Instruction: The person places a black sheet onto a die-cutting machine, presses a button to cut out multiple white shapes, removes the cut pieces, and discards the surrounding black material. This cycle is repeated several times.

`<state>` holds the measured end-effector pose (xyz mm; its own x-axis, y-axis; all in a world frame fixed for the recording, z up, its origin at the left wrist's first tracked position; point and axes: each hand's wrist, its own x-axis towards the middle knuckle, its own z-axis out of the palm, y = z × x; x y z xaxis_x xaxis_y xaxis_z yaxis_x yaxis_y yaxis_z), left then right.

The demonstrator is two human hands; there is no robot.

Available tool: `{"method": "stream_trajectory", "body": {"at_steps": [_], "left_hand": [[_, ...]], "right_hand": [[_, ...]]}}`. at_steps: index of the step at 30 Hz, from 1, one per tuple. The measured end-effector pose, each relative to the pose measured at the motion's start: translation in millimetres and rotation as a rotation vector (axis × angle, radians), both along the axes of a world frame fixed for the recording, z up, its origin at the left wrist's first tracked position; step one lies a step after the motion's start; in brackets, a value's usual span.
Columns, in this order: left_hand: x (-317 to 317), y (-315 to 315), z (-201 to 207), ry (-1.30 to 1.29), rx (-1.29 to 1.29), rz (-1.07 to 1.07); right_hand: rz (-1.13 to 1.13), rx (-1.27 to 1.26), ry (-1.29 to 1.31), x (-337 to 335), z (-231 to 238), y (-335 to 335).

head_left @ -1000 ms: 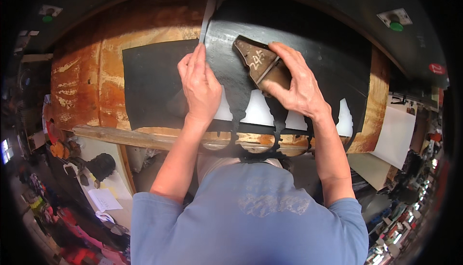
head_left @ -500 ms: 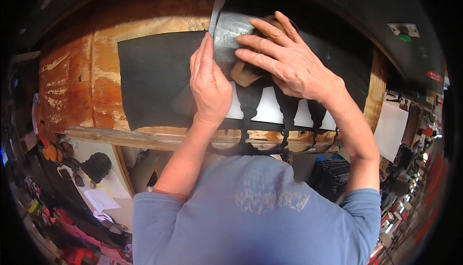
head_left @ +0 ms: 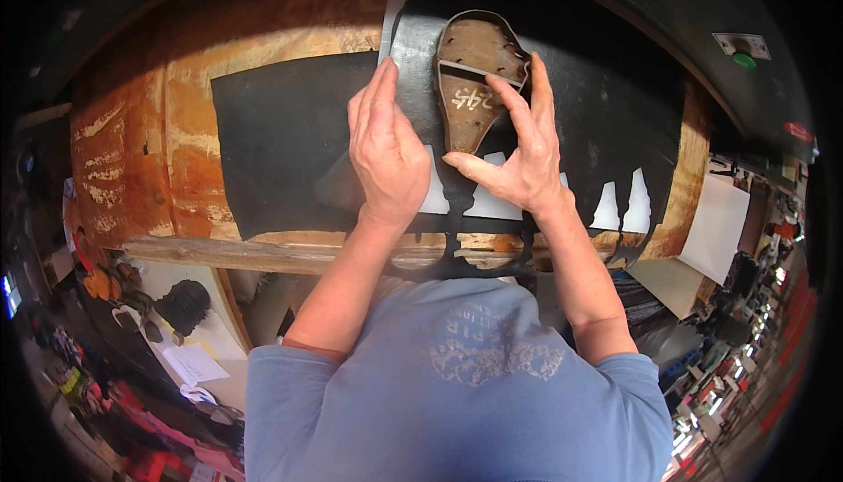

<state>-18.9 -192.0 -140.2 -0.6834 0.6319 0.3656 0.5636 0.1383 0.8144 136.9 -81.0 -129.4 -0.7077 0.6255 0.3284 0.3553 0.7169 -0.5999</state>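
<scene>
A shoe-shaped cutting die, with a metal rim, a brown inside and a crossbar, lies on the black leather-like sheet. My right hand grips its right side, thumb by the narrow near tip and fingers along the crossbar and edge. To the left of the die, my left hand rests on the black material, its fingers stretched out together and holding nothing. Beside its fingertips is a pale strip. Cut-out gaps along the sheet's near edge show white underneath, with thin black strips left between them.
The worn wooden board under the sheet ends in a wooden rail at the front. A dark machine part with a green button is at the upper right. Papers and a black roll lie at lower left.
My right hand has moved from lying over the die to its near right side, uncovering it. The die now sits farther away and more upright in view. My left hand has barely moved.
</scene>
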Motion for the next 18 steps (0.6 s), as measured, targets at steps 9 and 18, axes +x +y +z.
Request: {"method": "stream_trajectory", "body": {"at_steps": [9, 18], "left_hand": [[0.9, 0.7, 0.1, 0.008, 0.002, -0.015], [-0.6, -1.1, 0.7, -0.053, -0.061, -0.039]], "right_hand": [[0.115, -0.01, 0.07, -2.3, -1.3, 16.1], [0.141, 0.003, 0.089, -2.3, -1.8, 16.9]]}}
